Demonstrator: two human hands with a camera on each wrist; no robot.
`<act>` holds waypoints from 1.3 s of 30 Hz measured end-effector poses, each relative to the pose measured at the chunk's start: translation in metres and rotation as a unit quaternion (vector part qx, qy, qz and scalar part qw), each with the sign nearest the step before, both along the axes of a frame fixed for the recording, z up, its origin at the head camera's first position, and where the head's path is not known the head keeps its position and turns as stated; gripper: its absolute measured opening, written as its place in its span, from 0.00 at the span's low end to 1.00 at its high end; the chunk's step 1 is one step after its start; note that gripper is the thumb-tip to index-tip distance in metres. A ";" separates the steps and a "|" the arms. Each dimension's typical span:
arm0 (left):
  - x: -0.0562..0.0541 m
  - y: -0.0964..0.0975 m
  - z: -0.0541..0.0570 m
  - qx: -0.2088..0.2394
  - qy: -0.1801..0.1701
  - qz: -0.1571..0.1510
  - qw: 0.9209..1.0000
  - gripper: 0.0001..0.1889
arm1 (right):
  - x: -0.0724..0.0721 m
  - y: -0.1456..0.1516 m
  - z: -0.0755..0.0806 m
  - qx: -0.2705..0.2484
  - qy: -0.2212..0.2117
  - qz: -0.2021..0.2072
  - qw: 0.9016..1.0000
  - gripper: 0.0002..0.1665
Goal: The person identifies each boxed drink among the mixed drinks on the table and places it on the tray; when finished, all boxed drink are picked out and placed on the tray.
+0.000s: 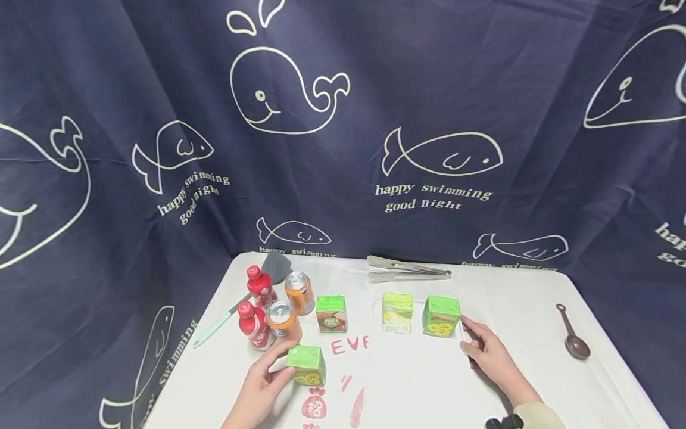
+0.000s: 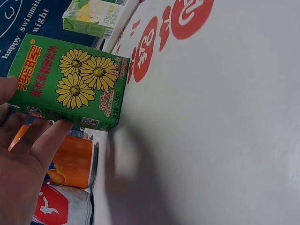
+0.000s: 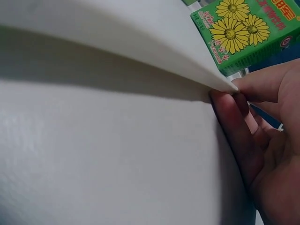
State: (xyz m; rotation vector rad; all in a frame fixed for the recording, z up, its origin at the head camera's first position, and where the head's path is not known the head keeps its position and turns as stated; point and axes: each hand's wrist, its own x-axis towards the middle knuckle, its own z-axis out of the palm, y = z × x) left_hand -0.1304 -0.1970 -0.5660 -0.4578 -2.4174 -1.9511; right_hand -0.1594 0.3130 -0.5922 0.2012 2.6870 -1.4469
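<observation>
Green carton (image 1: 306,364) on white table (image 1: 541,310), whale curtain (image 1: 429,119) behind.

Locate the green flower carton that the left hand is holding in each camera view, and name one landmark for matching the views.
Head: the green flower carton stands near the table's front edge, left of centre, held by the left hand.
Left wrist: it fills the upper left, fingers beneath it.
Right wrist: not in it; the carton at the top right there is the second flower carton, the one by the right hand.
Shared landmark: the white board the right hand grips.
</observation>
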 end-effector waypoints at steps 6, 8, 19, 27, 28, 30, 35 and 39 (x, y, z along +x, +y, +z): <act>0.000 0.000 0.001 -0.005 -0.007 0.007 1.000 0.24 | 0.000 -0.001 0.001 -0.014 -0.001 -0.004 1.000 0.41; 0.000 0.002 0.002 -0.004 -0.012 0.009 1.000 0.24 | 0.000 -0.001 0.002 -0.015 0.000 -0.006 1.000 0.41; -0.001 0.002 0.002 -0.008 0.014 0.011 1.000 0.25 | -0.002 0.000 0.003 -0.039 0.012 -0.004 0.999 0.40; -0.006 0.007 0.006 -0.006 0.025 0.020 0.999 0.25 | 0.001 0.001 0.003 -0.044 0.011 -0.005 0.999 0.40; -0.007 0.008 0.007 -0.004 0.027 0.017 0.999 0.25 | 0.001 0.001 0.003 -0.044 0.012 -0.005 0.999 0.40; -0.008 0.010 0.008 0.002 0.026 0.013 1.000 0.26 | 0.001 0.001 0.003 -0.043 0.012 -0.005 0.999 0.40; -0.010 0.016 0.012 0.005 0.024 0.014 1.000 0.24 | 0.001 0.001 0.003 -0.045 0.009 -0.004 0.999 0.40; -0.012 0.022 0.013 0.008 0.033 0.013 0.999 0.24 | 0.001 0.000 0.003 -0.040 0.008 -0.004 0.999 0.40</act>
